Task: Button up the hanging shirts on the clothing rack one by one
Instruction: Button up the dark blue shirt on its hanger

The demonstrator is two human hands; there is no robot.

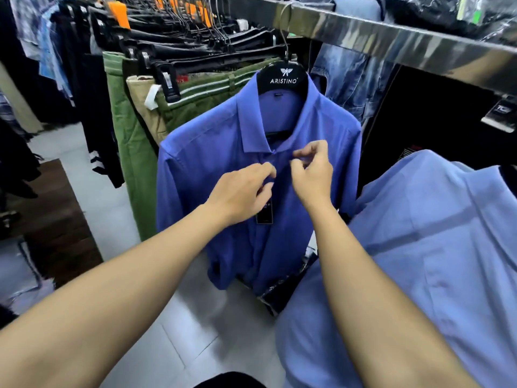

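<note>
Both hands (243, 189) (312, 172) pinch the blue shirt (201, 163) placket.

To my left, green trousers (134, 152) and khaki trousers (148, 113) hang beside dark trousers (195, 43) on clip hangers. Denim (349, 79) hangs ahead. Grey floor tiles (195, 331) lie below me.

My left hand (243, 189) and right hand (312, 170) meet at the front of the blue shirt (201, 152), just under its collar, both sets of fingers curled and pinching the cloth along the opening. A dark tag (264, 215) hangs just below my left hand. Above my grip the shirt hangs on a black hanger (282, 78) hooked over the metal rail (391, 43). A paler blue shirt (436, 247) lies beside my right forearm, and green trousers (131, 152) hang beyond my left.
</note>
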